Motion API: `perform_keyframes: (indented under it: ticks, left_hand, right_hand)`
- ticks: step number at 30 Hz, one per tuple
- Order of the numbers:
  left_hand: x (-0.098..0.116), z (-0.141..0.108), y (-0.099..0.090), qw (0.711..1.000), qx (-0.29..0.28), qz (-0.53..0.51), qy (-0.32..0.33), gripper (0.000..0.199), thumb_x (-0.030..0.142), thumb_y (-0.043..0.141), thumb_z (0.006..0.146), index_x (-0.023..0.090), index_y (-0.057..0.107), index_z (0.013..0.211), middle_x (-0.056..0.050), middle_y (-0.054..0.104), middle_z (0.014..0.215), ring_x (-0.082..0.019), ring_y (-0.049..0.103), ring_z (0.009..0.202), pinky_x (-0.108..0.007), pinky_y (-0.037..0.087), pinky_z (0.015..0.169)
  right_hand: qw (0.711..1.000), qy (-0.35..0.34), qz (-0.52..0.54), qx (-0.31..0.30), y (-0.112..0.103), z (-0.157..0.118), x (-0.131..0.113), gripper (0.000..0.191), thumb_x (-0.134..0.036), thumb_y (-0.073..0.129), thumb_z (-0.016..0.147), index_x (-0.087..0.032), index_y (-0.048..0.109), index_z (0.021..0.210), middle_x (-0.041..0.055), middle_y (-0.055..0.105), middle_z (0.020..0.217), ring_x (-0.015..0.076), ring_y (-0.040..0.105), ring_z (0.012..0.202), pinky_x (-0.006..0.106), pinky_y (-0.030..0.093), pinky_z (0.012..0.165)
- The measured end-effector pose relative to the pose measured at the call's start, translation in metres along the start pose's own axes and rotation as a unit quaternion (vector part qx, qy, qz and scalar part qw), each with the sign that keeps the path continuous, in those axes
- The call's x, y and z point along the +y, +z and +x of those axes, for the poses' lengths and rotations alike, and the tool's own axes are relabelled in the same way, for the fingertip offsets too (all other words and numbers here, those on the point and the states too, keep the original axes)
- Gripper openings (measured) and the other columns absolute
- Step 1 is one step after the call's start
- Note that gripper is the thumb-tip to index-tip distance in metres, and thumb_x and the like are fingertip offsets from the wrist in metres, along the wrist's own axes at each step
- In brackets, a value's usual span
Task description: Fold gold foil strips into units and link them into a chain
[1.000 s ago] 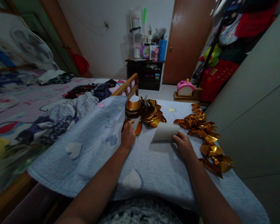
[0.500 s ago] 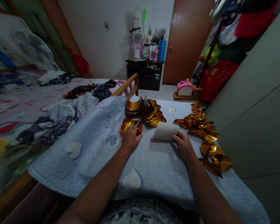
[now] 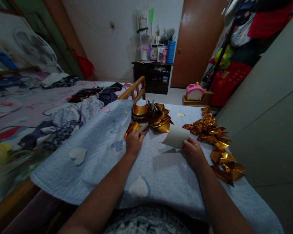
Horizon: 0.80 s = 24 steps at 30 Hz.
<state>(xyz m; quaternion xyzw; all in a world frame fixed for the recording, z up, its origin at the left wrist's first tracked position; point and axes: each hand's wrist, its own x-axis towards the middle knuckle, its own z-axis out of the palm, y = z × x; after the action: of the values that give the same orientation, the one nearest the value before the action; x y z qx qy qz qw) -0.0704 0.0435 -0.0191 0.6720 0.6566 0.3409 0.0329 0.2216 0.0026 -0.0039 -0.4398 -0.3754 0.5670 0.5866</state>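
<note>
My left hand (image 3: 134, 141) is closed on a gold foil sheet (image 3: 130, 129), whose edge lifts off the blue cloth. My right hand (image 3: 192, 150) pinches the lower right corner of a curled pale sheet (image 3: 176, 136), held just above the cloth. Behind them lies a fanned pile of gold foil sheets (image 3: 161, 117), with a gold roll-like piece (image 3: 140, 109) at its left. Folded gold foil pieces (image 3: 219, 144) form a heap along the right side, beyond my right hand.
A blue cloth with hearts (image 3: 161, 175) covers the surface before me. A wooden rail (image 3: 143, 86) rises at its far edge. Left is a bed with clothes (image 3: 83, 110); a pale cabinet (image 3: 266, 130) stands right. A pink toy (image 3: 194, 92) sits beyond.
My left hand has closed and the gold sheet under it has lifted and bent. The pale sheet in my right hand has risen slightly and tilted, moving a little right.
</note>
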Motion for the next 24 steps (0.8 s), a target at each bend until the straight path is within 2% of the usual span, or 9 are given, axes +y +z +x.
perform_keyframes:
  ticks: [6,8,10,13,17,19,21,22,24]
  left_hand:
    - [0.007,-0.003,-0.004,0.999,-0.035,0.007,0.019,0.005,0.022,0.069,0.083,0.02,0.066,0.086,-0.007,0.064,0.092,-0.025,0.062,0.093,-0.037,0.051,0.087]
    - [0.01,-0.005,-0.004,0.999,-0.027,0.015,0.037,0.016,0.023,0.072,0.08,0.02,0.068,0.096,-0.009,0.063,0.1,-0.028,0.06,0.101,-0.042,0.05,0.094]
    - [0.014,-0.009,-0.005,0.998,0.003,0.029,0.055,0.035,0.024,0.075,0.077,0.019,0.067,0.111,-0.013,0.059,0.119,-0.034,0.054,0.116,-0.05,0.045,0.104]
    - [0.021,-0.014,-0.006,0.995,0.012,0.023,0.101,0.051,0.021,0.074,0.077,0.019,0.06,0.126,-0.016,0.048,0.137,-0.038,0.045,0.129,-0.056,0.039,0.111]
    - [0.03,-0.025,-0.006,0.976,-0.064,-0.07,0.195,0.054,0.016,0.065,0.082,0.02,0.053,0.134,-0.014,0.045,0.141,-0.03,0.053,0.125,-0.047,0.048,0.107]
    - [0.036,-0.03,-0.006,0.966,-0.111,-0.111,0.207,0.054,0.016,0.061,0.085,0.023,0.049,0.137,-0.013,0.045,0.145,-0.021,0.065,0.1,-0.039,0.057,0.093]
    - [0.041,-0.035,-0.005,0.955,-0.145,-0.128,0.225,0.055,0.017,0.059,0.086,0.023,0.047,0.14,-0.014,0.046,0.147,-0.015,0.066,0.082,-0.035,0.06,0.082]
    - [0.044,-0.037,-0.005,0.951,-0.148,-0.134,0.235,0.056,0.016,0.058,0.086,0.023,0.046,0.141,-0.014,0.046,0.148,-0.015,0.068,0.084,-0.033,0.061,0.08]
    - [0.047,-0.04,-0.005,0.94,-0.146,-0.145,0.271,0.055,0.013,0.057,0.086,0.023,0.049,0.14,-0.014,0.047,0.15,-0.02,0.069,0.103,-0.034,0.06,0.087]
  right_hand:
    - [0.996,0.066,0.054,-0.04,0.001,-0.005,-0.002,0.046,-0.037,0.085,0.066,-0.023,0.063,0.105,-0.0004,0.072,0.079,0.0151,0.062,0.059,0.026,0.048,0.056]
    - [0.994,0.076,0.061,-0.05,0.0,-0.006,0.0,0.057,-0.035,0.087,0.066,-0.025,0.059,0.116,-0.0029,0.071,0.076,0.0136,0.06,0.057,0.024,0.046,0.054]
    - [0.993,0.075,0.061,-0.061,-0.001,-0.005,0.001,0.069,-0.033,0.086,0.068,-0.029,0.053,0.129,-0.0056,0.068,0.072,0.0128,0.058,0.056,0.022,0.043,0.053]
    - [0.993,0.073,0.053,-0.079,-0.001,-0.004,0.002,0.072,-0.032,0.085,0.07,-0.031,0.051,0.134,-0.0053,0.067,0.076,0.0131,0.059,0.061,0.022,0.043,0.056]
    - [0.994,0.072,0.04,-0.069,0.002,-0.003,0.002,0.053,-0.031,0.088,0.064,-0.024,0.066,0.112,-0.0019,0.067,0.083,0.013,0.059,0.068,0.022,0.043,0.059]
    - [0.995,0.073,0.038,-0.064,0.003,-0.004,0.003,0.048,-0.031,0.089,0.062,-0.023,0.068,0.104,-0.0015,0.066,0.084,0.0126,0.058,0.069,0.023,0.042,0.059]
    - [0.994,0.08,0.034,-0.068,0.004,-0.004,0.003,0.047,-0.031,0.089,0.061,-0.022,0.069,0.102,-0.0006,0.067,0.087,0.0132,0.058,0.07,0.023,0.043,0.06]
    - [0.993,0.085,0.029,-0.072,0.004,-0.005,0.004,0.046,-0.032,0.089,0.061,-0.022,0.069,0.102,0.0,0.067,0.089,0.0138,0.059,0.072,0.024,0.044,0.061]
    - [0.992,0.092,0.01,-0.082,0.004,-0.005,0.005,0.047,-0.033,0.088,0.061,-0.021,0.07,0.103,0.0012,0.068,0.093,0.0153,0.06,0.073,0.025,0.045,0.062]
